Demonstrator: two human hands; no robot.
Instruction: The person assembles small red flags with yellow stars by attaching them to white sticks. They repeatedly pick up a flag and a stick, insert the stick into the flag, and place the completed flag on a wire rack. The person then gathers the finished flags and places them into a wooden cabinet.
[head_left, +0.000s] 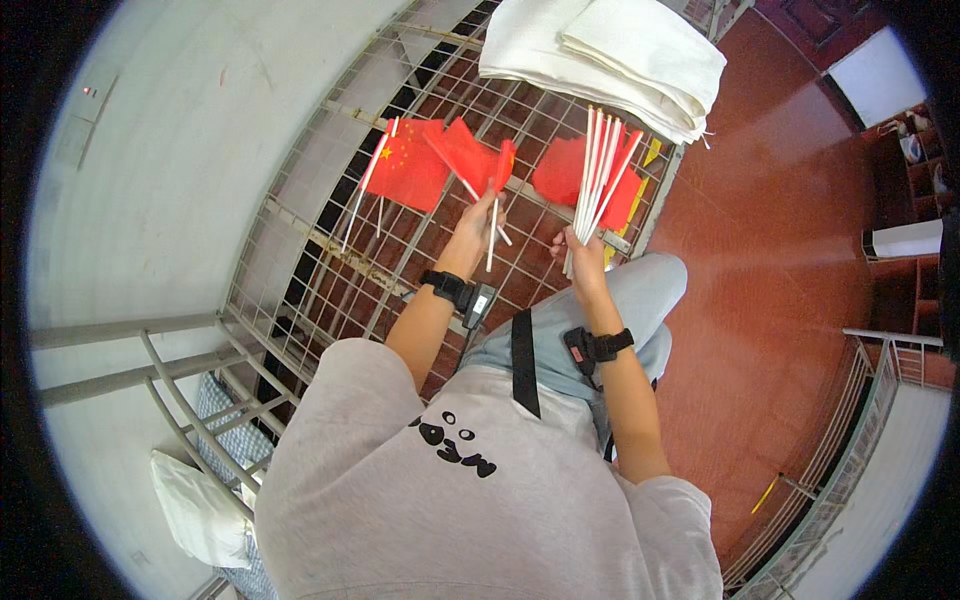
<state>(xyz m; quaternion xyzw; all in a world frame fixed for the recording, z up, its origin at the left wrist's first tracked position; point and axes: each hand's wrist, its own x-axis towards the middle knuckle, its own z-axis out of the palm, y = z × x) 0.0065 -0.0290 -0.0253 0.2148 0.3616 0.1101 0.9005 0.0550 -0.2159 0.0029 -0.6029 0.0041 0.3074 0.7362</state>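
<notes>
My left hand (487,215) is closed round the white stick of a small red flag (505,164), whose cloth is up at the fingertips. Just beyond it lies another red flag (464,150), its stick slanting down past my fingers; I cannot tell if the hand holds this one too. Further left, red flags (405,168) with yellow stars rest on the wire mesh. My right hand (584,256) grips a bundle of white sticks (596,165), fanned slightly at the far end. Red flag cloth (562,172) shows behind the bundle; whether it is attached to those sticks is unclear.
A metal mesh bed frame (310,240) spreads under the flags. Folded white cloth (615,55) lies on its far end. A pale wall (180,150) runs along the left, and reddish floor (760,250) stretches to the right. Bed rails (190,400) stand at the near left.
</notes>
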